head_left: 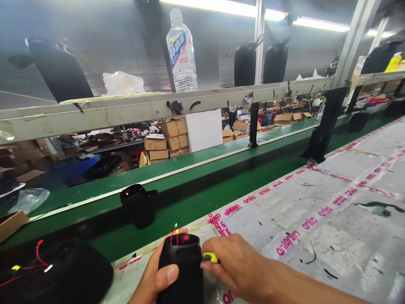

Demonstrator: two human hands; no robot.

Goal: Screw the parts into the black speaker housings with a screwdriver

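My left hand [158, 272] is wrapped around a black fabric-covered cylinder [182, 278], its thumb on the near side. The cylinder stands upright at the bottom middle, open at the top, with thin red wires [173, 237] sticking out. At its right side, my right hand [236, 264] is closed on a small tool with a yellow-green handle [210, 256]; the tool's working end is hidden. At the lower left is a larger black housing [76, 270] with red wires and a yellow tag beside it.
A black cylindrical part [136, 202] sits on the green conveyor belt [196, 204]. The worktop [341, 236] has pink-lettered tape and black scraps on it. Above runs a metal shelf [133, 107] carrying a plastic bottle [182, 55] and several black housings [245, 65]. Cardboard boxes [175, 131] are stacked beyond.
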